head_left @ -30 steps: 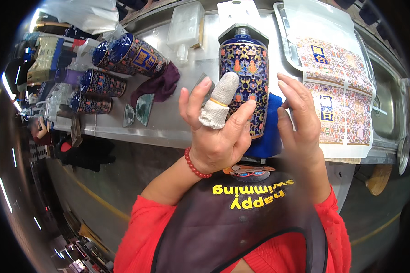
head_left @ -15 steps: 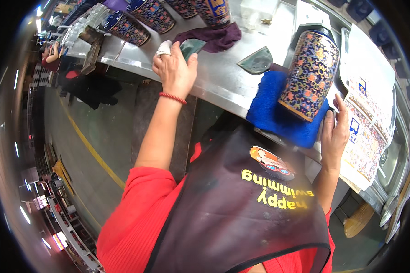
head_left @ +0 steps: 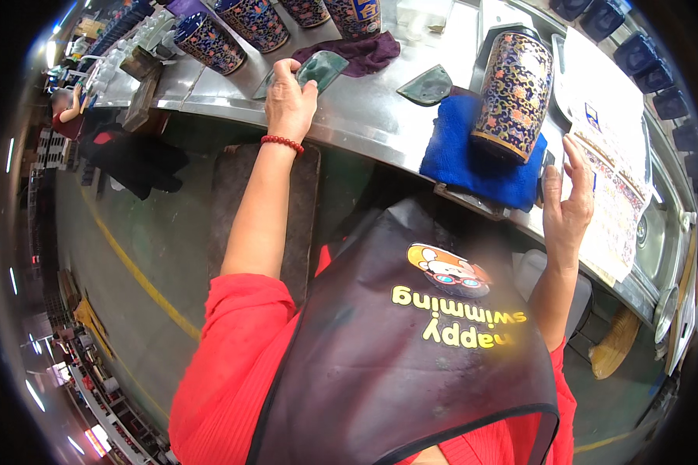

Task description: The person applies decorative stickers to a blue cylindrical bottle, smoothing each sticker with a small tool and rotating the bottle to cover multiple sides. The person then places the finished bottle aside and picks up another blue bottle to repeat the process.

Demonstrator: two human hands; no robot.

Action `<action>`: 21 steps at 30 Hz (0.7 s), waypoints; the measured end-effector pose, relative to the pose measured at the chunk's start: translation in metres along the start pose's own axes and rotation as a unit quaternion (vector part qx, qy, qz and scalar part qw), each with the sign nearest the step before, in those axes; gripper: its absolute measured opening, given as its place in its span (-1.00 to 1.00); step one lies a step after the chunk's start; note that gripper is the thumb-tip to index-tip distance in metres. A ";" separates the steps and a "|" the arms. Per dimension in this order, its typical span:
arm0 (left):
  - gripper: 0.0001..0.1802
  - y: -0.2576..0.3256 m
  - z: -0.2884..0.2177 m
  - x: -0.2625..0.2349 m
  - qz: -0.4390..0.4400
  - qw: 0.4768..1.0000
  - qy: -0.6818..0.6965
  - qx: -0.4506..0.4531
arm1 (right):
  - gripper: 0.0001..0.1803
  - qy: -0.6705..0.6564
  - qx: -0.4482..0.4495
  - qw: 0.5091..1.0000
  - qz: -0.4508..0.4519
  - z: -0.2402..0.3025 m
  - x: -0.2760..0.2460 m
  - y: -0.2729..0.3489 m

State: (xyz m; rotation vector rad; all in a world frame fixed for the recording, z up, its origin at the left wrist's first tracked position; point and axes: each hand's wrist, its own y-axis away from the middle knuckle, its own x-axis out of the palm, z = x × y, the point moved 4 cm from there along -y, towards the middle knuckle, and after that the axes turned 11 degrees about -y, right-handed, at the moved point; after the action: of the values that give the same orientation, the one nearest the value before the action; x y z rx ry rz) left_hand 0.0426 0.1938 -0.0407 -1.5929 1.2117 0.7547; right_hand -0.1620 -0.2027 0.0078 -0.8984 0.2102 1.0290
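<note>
My left hand (head_left: 289,105) is closed on a dark green scraper (head_left: 323,70) at the table's near edge, its thumb against the flat blade. Part of the blade is hidden behind the fingers. A second green scraper (head_left: 426,85) lies on the metal table to the right. On a folded blue towel (head_left: 461,147) a dark jar with a dense floral pattern and gold rims (head_left: 514,97) lies tilted, its lower end toward me. My right hand (head_left: 568,198) is open, fingers stretched, just right of the towel and apart from the jar.
A purple cloth (head_left: 368,54) lies behind the left hand. Several patterned jars (head_left: 209,43) stand at the back left. Printed pattern sheets (head_left: 616,201) lie on the right, beside a metal sink (head_left: 655,240). Dark blue pieces (head_left: 644,58) line the far right. A person (head_left: 68,112) is at the far left.
My left hand has changed its hold on the scraper, and a white wrap or cloth seen at its fingers is out of sight. The jar stays on the towel. The view has shifted slightly.
</note>
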 end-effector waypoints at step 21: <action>-0.58 -0.009 -0.041 -0.007 -0.060 0.981 -0.074 0.169 | -0.53 -0.050 -0.029 0.998 0.006 0.029 -0.015 -0.015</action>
State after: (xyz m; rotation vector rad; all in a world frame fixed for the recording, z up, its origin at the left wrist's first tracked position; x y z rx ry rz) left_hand 0.0456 0.1586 -0.0171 -1.2945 1.0617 0.5454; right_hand -0.1648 -0.1941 0.0427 -0.8954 0.1021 1.0940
